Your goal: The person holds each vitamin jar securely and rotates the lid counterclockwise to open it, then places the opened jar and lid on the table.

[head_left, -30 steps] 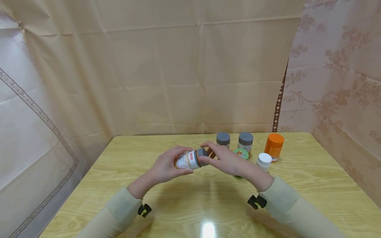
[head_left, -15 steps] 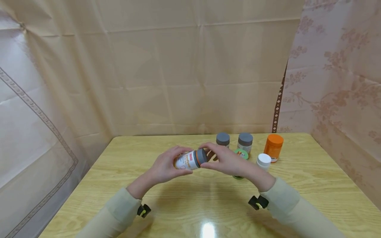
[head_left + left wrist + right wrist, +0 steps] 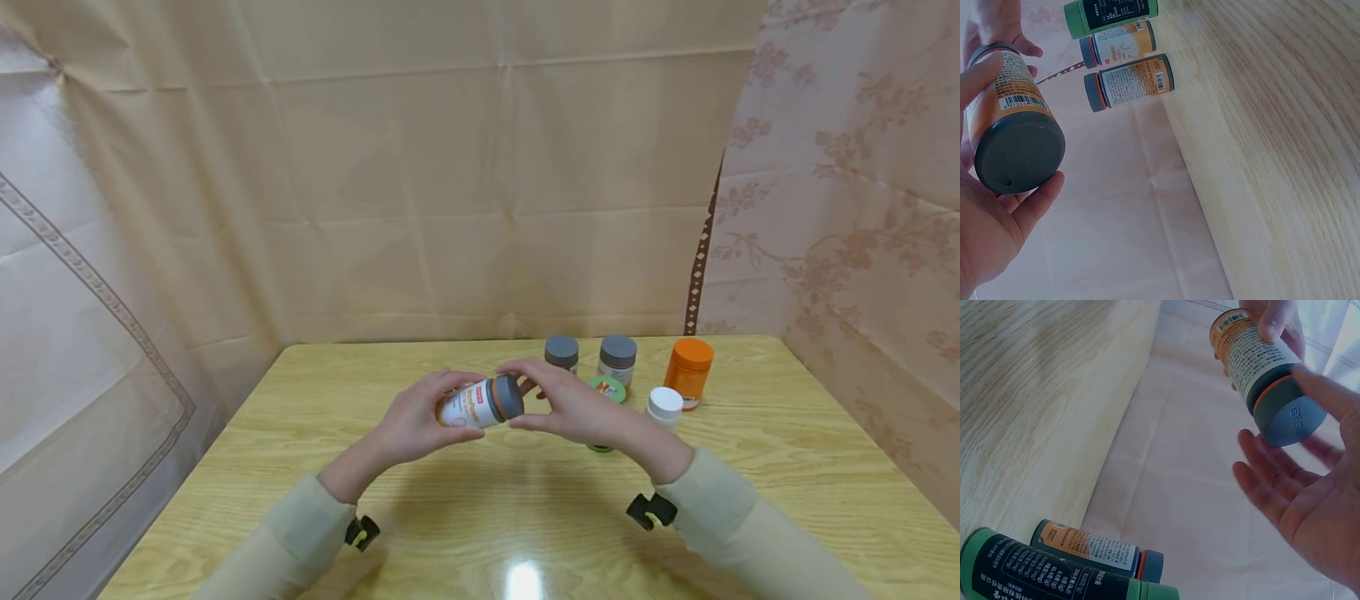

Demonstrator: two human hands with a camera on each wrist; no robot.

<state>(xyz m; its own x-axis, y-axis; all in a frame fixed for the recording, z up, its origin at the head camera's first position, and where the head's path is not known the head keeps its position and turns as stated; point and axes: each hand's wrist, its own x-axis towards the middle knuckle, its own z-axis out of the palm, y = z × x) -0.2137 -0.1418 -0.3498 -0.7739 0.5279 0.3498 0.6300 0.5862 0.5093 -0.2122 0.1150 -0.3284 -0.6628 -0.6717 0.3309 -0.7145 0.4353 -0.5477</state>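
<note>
The left hand [image 3: 417, 421] is curled round the body of a tilted, labelled bottle [image 3: 467, 406] above the table [image 3: 322, 387], short of its far edge; too slack a grip could let the bottle spin or slip. The right hand [image 3: 576, 407] is loosely spread about the grey cap [image 3: 511, 397]; whether its thumb touches is hard to tell, and lopsided pressure might wrench the bottle askew. Towards the far right corner, its sideways sweep could topple the green canister [image 3: 609, 387] or white-capped bottle [image 3: 665, 403].
</note>
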